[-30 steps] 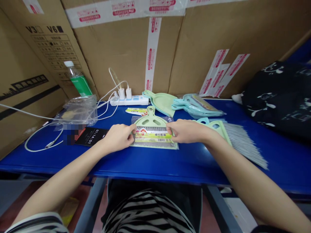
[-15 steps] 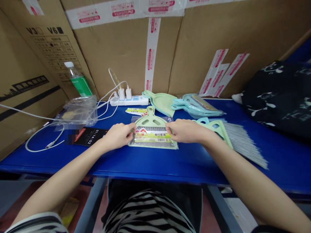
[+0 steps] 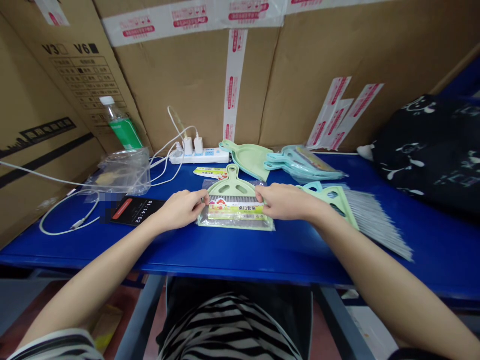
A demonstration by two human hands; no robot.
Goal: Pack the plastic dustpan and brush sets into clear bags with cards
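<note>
Pale green plastic forms the flat dustpan-and-brush set (image 3: 234, 190) that lies on the glossy blue tabletop (image 3: 225, 255) right in front of you, its handle pointing away, its grey bristles showing through a clear film bag. Across it sits a yellow-and-white printed card (image 3: 237, 210). Your left hand (image 3: 183, 209) pinches the left edge of the bag between thumb and fingers; your right hand (image 3: 284, 201) pinches the right edge, fingertips over one end of the card.

Around you it is crowded. Just beyond the handle lie a loose yellow printed slip (image 3: 210, 172) and a pale green scoop-shaped dustpan (image 3: 252, 157), with light blue film-wrapped dustpans (image 3: 300, 167) beside it. On your right, your forearm hides part of a pile of grey-bristled brushes (image 3: 378, 220), and a black cloth bag with white figures (image 3: 420, 155) bulges behind. On your left, your wrist overlaps a flat black phone (image 3: 137, 211); past it are crumpled clear plastic (image 3: 127, 172), a green-labelled bottle (image 3: 125, 132) and a white power strip (image 3: 200, 157) trailing cables, all backed by brown cardboard (image 3: 187, 70).
</note>
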